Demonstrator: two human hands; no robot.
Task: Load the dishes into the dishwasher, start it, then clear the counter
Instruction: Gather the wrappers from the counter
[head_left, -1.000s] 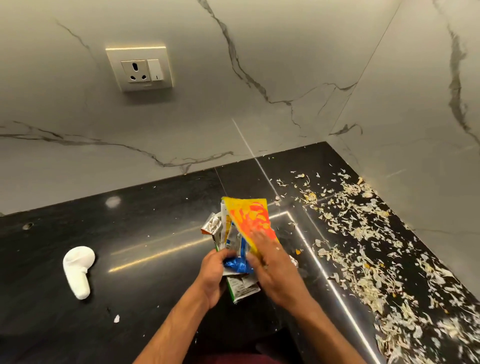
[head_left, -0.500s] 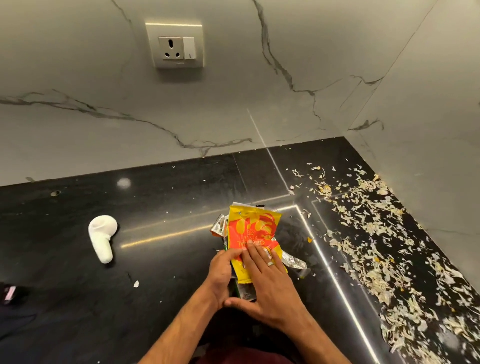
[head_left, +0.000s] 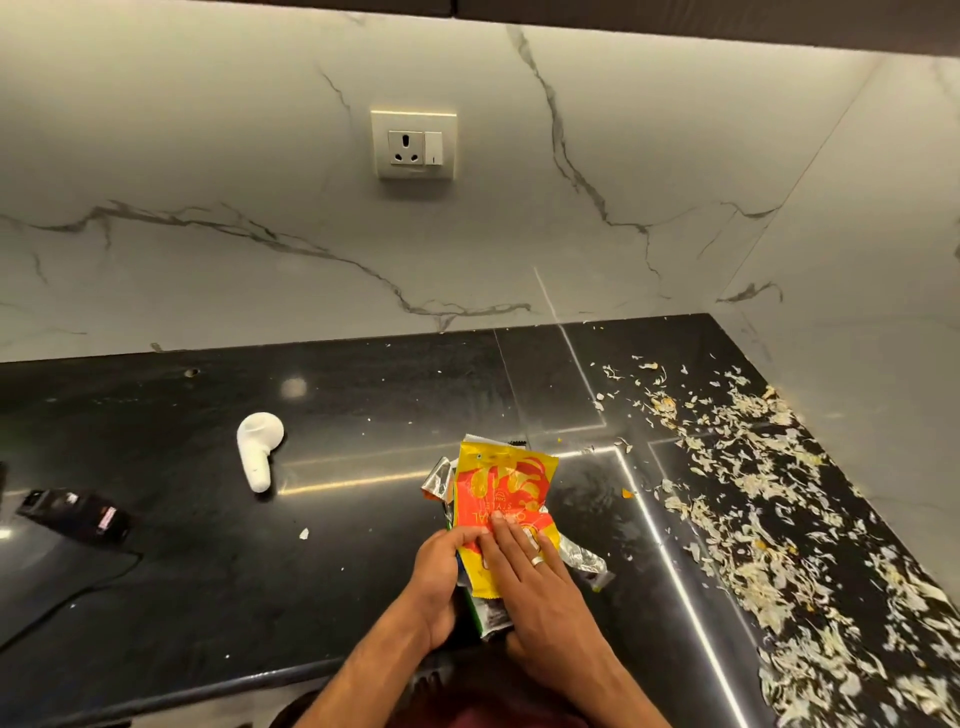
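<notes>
A stack of empty snack wrappers lies on the black counter (head_left: 208, 597) near its front edge, with a yellow and red wrapper (head_left: 501, 488) on top and silver foil wrappers (head_left: 439, 478) sticking out beneath. My left hand (head_left: 441, 571) grips the stack's left edge, thumb on top. My right hand (head_left: 524, 566), wearing a ring, lies with straight fingers pressed flat on the yellow wrapper. The stack's lower part is hidden under both hands.
Vegetable peelings (head_left: 753, 493) are strewn along the counter's right side by the wall. A white curved plastic piece (head_left: 258, 447) lies left of the wrappers. A black device with a cable (head_left: 72, 517) sits at the far left. A wall socket (head_left: 414, 144) is above.
My right hand has laid the yellow wrapper flat on the stack and now presses it down. The view has swung left, bringing the black device into sight.
</notes>
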